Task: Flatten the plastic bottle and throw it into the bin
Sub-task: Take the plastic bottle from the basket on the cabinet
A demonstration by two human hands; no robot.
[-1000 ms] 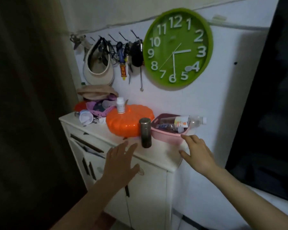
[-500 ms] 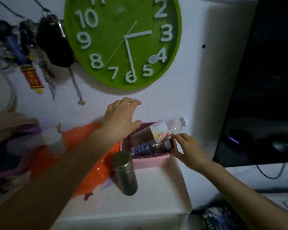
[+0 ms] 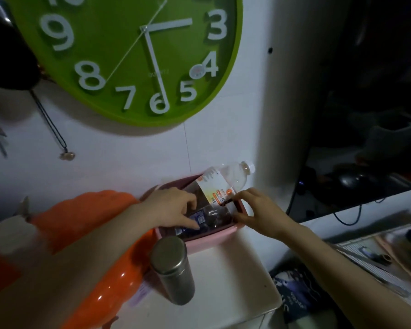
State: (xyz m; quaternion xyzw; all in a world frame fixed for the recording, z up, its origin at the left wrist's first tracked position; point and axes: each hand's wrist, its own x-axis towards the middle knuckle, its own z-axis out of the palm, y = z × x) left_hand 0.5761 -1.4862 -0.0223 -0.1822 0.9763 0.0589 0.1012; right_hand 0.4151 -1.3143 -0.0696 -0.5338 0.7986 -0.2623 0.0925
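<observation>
reaching: both of my hands are down at the pink basket point(image 3: 209, 241) on the white desk point(image 3: 233, 293), under the green clock point(image 3: 119, 55).
bottle one: a clear plastic bottle point(image 3: 226, 184) with an orange and white label leans out of the basket, cap end up against the wall, base hidden inside.
bottle two: a second bottle with a blue label point(image 3: 205, 218) lies flat along the basket's front; i can't tell from here which one the task means.
left hand: my left hand point(image 3: 173, 208) is inside the basket, fingers loosely spread and pressing down on the blue-label bottle, not closed around it.
right hand: my right hand point(image 3: 259, 211) sits at the basket's right rim, thumb and fingers narrowed near the leaning bottle's label; whether they're actually pinching it, i cannot tell.
step: i judge this is the pick-up, nothing flattened yet.
doing it well: take the chosen bottle around its middle, lift it straight clear of the basket rim, then loosen the cap so air can escape before squeezing.
watch out: the steel flask point(image 3: 172, 269) stands just in front of the basket and the orange pumpkin-shaped container point(image 3: 100, 276) is beside it; a low pull toward me could tip the flask.
bin: not in view, i'll have to look for it.
</observation>
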